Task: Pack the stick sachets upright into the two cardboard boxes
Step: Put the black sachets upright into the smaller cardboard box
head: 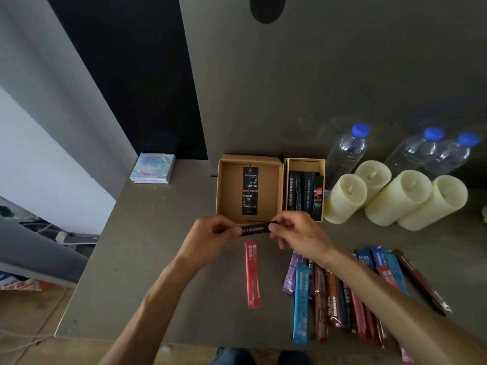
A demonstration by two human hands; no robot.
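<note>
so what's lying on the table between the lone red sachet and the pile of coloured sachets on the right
Nothing: in the head view the table is bare between the lone red sachet and the pile of coloured sachets.

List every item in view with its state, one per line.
Left hand: pinching one end of the black sachet.
Right hand: pinching its other end.
Black sachet: held level above the table.
Wide box: open, two black cards inside.
Narrow box: open, black sachets standing in it.
Red sachet: flat, alone.
Coloured sachets: flat, overlapping.
Candles: unlit.
Bottles: capped.
</note>
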